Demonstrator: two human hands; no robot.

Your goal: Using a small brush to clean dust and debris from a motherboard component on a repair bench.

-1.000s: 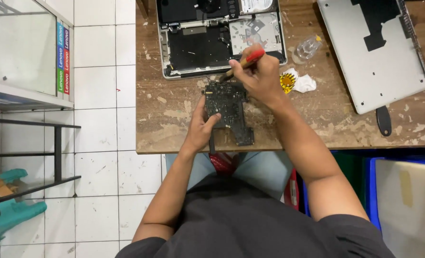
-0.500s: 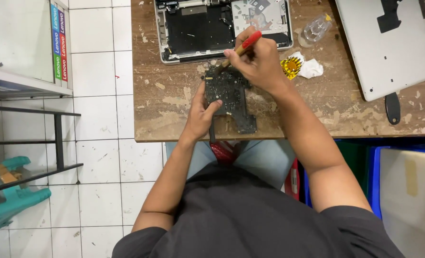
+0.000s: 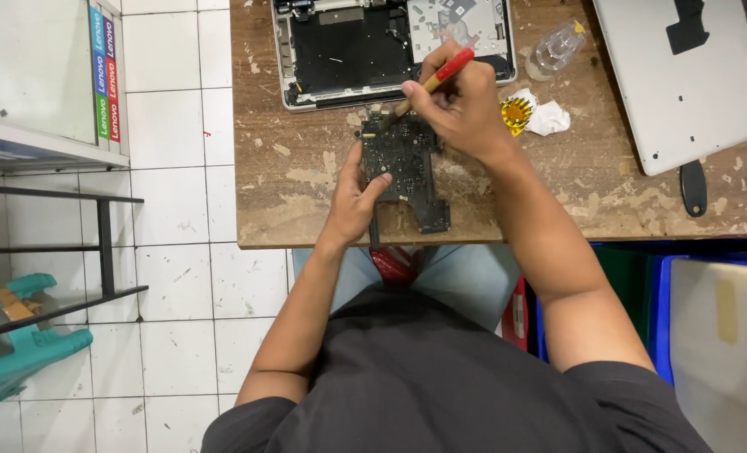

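On the workbench (image 3: 306, 210), right hand (image 3: 465, 105) brushes circuit board (image 3: 403, 164).

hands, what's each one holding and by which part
The right hand grips a red-handled tool around its handle, tip down on the circuit board. The left hand steadies that board by its left edge on the table.

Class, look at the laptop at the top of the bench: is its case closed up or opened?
Opened. The laptop lies with its dark insides bare, its grey bottom cover lies apart on the bench, and its circuit board is out.
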